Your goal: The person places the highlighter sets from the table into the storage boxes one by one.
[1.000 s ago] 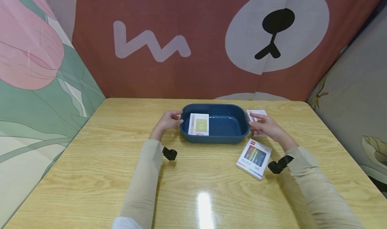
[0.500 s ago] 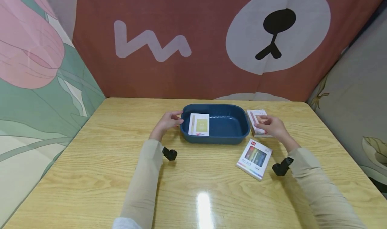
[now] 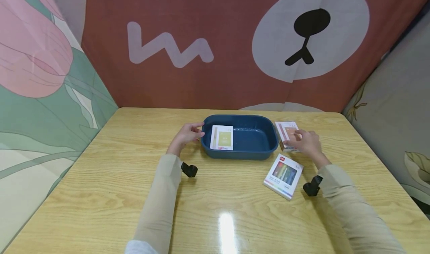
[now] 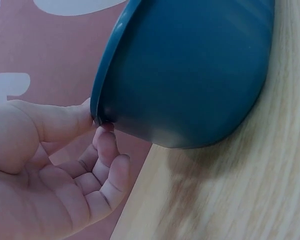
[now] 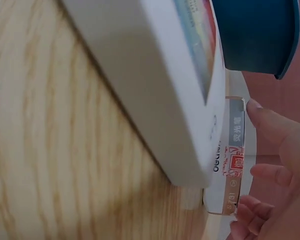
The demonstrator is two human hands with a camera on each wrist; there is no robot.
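My left hand (image 3: 187, 134) pinches the left rim of a dark blue plastic basin (image 3: 242, 155); the left wrist view shows the thumb outside the basin's rim (image 4: 104, 75) and fingertips beneath it. A white and yellow box (image 3: 217, 137) lies inside, at the left end. At the basin's right stands a pink and white highlighter box (image 3: 285, 129). Over its right part is my right hand (image 3: 307, 144), thumb and fingertips at the top and right edges, fingers loosely bent. In the right wrist view the thumb tip reaches a corner of the highlighter box (image 5: 225, 170).
In front of the highlighter box, a white box with a window of coloured sticks (image 3: 283, 177) lies askew on the wooden table (image 3: 208, 194). Behind the table hangs a brown cloth (image 3: 184, 86) with a bear's face. Black wrist cameras (image 3: 189, 170) sit on both sleeves.
My right hand has left the basin's right rim and shifted right, over the highlighter box. The left hand, basin and boxes have stayed in place.
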